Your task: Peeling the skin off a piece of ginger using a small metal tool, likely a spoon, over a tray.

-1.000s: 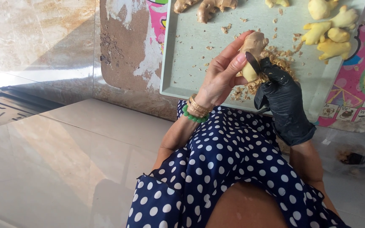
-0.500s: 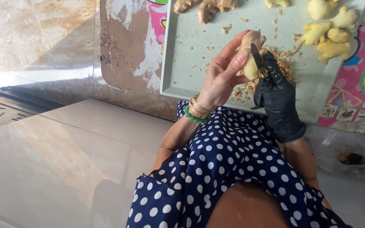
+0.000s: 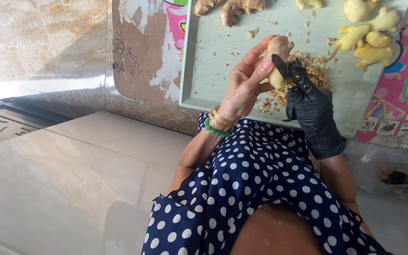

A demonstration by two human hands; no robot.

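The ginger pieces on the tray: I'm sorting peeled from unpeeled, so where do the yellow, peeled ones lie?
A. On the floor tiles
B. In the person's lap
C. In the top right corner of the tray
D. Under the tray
C: the yellow peeled ginger pieces lie grouped at the top right of the tray, while brown unpeeled pieces lie along its top edge.

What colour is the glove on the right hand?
Black. The right hand wears it while holding a dark blade against the ginger piece; head view shows it.

Matt pale-green plastic tray [image 3: 213,71]; knobbly matt ginger [image 3: 279,52]; dark metal blade [image 3: 279,66]; slightly shiny black rubber glove [image 3: 313,113]; glossy polished floor tiles [image 3: 72,179]; dotted cloth dress [image 3: 260,189].
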